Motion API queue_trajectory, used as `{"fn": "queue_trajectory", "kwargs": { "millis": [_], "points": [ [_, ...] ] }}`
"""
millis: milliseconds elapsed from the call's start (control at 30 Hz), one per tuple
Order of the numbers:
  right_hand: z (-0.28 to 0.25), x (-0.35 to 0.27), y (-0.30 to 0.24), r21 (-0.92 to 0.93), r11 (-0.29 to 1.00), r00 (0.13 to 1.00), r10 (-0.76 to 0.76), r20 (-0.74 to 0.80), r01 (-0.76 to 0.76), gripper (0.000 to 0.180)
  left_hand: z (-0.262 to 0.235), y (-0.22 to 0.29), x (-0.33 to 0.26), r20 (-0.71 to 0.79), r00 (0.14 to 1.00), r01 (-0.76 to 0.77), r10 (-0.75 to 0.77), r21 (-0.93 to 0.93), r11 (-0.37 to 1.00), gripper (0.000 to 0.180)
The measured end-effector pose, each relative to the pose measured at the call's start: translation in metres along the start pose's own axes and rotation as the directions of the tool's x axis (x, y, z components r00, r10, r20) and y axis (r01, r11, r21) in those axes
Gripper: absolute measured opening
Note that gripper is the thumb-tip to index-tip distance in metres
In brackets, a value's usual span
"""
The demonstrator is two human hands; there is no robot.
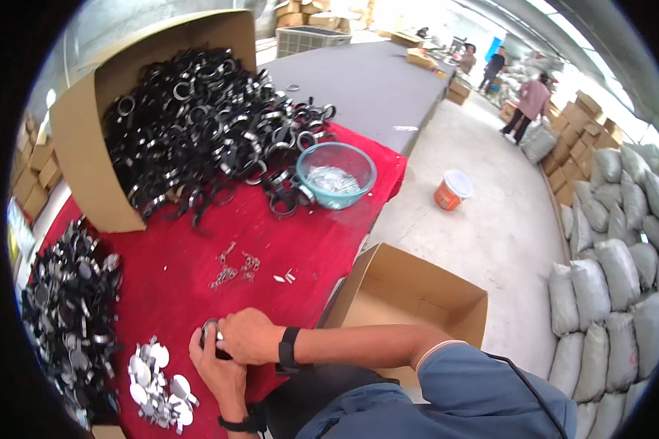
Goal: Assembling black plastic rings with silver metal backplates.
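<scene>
My left hand (220,374) is closed round a black ring-shaped part (211,328) with a shiny rim, close to the near edge of the red cloth. From the right, my right hand (250,336) presses its closed fingers against the same part, hiding much of it. Beyond my hands lie small metal pieces (231,272) in a loose cluster, with a few white slips (285,277) beside them. White disc pieces with stems (154,377) are heaped left of my left hand.
An open carton (99,146) spills black-and-silver rings (198,124) across the cloth (176,256). A teal basket (337,201) holds small silver pieces. More black parts (69,314) pile up at left. An open box (425,293) stands right; a bucket (454,192) sits on the floor.
</scene>
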State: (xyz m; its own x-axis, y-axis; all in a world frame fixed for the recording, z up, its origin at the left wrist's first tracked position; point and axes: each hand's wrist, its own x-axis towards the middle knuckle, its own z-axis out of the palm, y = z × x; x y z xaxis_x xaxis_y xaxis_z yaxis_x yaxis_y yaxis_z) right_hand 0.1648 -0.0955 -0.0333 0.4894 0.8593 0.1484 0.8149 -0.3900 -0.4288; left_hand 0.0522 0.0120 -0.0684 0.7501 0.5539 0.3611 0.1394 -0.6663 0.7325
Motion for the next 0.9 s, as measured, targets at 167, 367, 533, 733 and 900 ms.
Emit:
{"fn": "queue_trajectory", "kwargs": {
  "millis": [167, 367, 533, 733, 900],
  "points": [
    [-0.014, 0.005, 0.019, 0.039, 0.996, 0.995, -0.082, 0.064, 0.080, 0.038, -0.001, 0.010, 0.008, 0.090, 0.996, -0.022, 0.019, 0.027, 0.999, 0.068],
    [-0.014, 0.005, 0.020, 0.124, 0.992, 0.999, -0.041, 0.016, 0.038, 0.041, 0.003, 0.005, 0.005, 0.036, 0.998, -0.053, 0.050, 0.080, 0.995, 0.064],
    [-0.001, -0.003, 0.011, 0.154, 0.986, 0.997, 0.068, -0.030, -0.063, 0.046, 0.004, -0.005, 0.007, 0.028, 0.999, -0.037, 0.035, 0.088, 0.995, 0.059],
    [-0.009, -0.010, 0.006, 0.150, 0.981, 0.992, 0.128, -0.008, -0.125, 0.055, -0.003, -0.001, 0.009, 0.060, 0.998, -0.038, 0.032, 0.094, 0.995, 0.061],
    [-0.020, -0.012, 0.014, 0.153, 0.967, 0.972, 0.181, 0.149, -0.204, 0.076, -0.005, -0.013, 0.007, 0.069, 0.996, -0.068, 0.063, 0.075, 0.995, 0.069]
  ]
}}
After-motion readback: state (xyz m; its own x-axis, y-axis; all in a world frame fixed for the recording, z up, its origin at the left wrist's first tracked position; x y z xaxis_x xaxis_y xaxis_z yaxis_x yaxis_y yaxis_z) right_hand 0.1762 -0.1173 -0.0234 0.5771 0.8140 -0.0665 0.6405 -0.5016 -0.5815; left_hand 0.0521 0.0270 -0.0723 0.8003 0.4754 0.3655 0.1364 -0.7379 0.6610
